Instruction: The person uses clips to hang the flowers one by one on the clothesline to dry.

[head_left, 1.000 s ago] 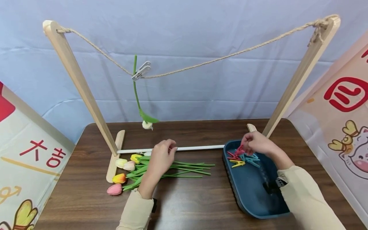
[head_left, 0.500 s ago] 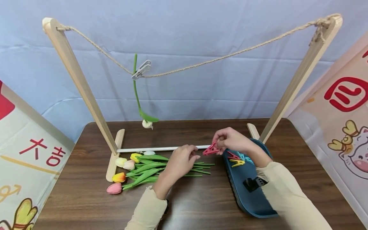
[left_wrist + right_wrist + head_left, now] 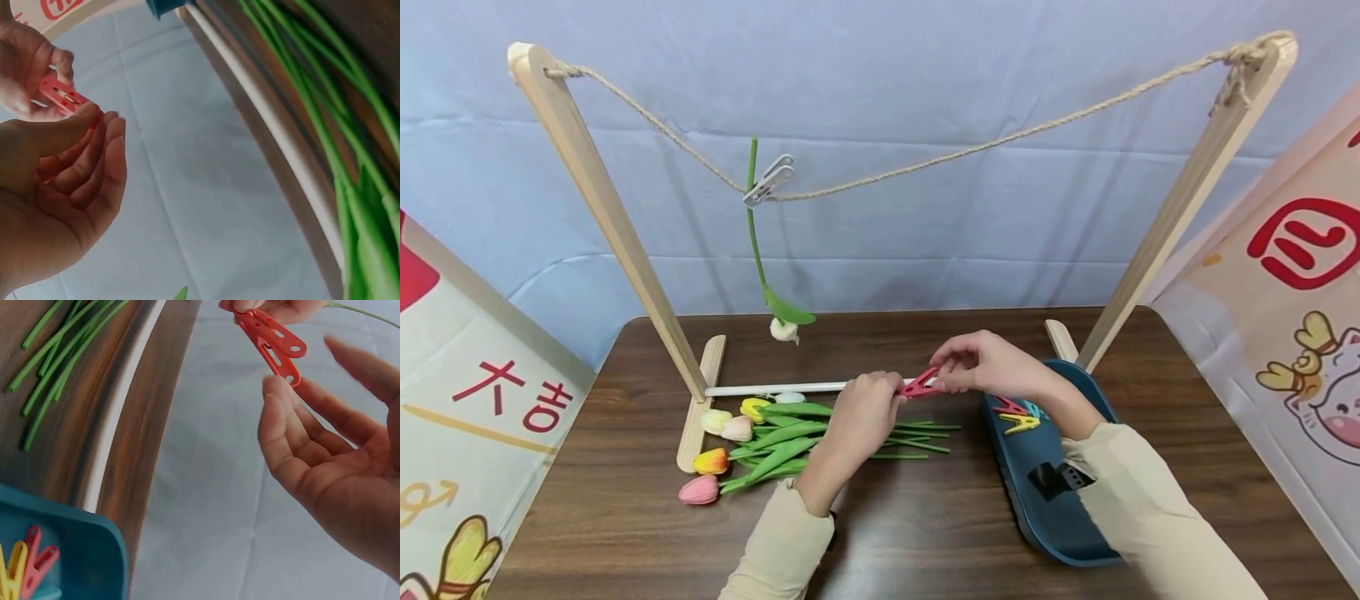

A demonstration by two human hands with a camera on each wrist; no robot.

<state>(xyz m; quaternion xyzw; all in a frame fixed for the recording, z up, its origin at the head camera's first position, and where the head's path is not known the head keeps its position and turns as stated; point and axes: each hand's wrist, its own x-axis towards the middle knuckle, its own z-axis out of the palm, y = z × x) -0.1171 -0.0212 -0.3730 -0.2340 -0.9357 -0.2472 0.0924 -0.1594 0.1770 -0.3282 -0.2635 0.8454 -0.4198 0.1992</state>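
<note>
A red clothespin [image 3: 919,383] is between my two hands above the white crossbar [image 3: 805,388]. The thumb and fingertips of my left hand [image 3: 863,417] pinch its tip, as the left wrist view shows. My right hand [image 3: 337,437] is at the handle end, fingertips right by one handle and thumb spread away from it. Beneath my left hand lie several artificial tulips [image 3: 786,446] with green stems pointing right. One white tulip [image 3: 784,329] hangs head down from the rope [image 3: 887,175], held there by a grey clothespin [image 3: 769,180].
A dark blue tray [image 3: 1030,521] stands at the right, under my right forearm, with red, blue and yellow clothespins [image 3: 1021,423] inside. Two wooden posts [image 3: 602,208] carry the sagging rope. A pale cloth [image 3: 925,83] hangs behind the table.
My right hand has lifted the red clothespin out of the tray and brought it left. My left hand has moved right and taken its tip, and the right thumb has come away from it.
</note>
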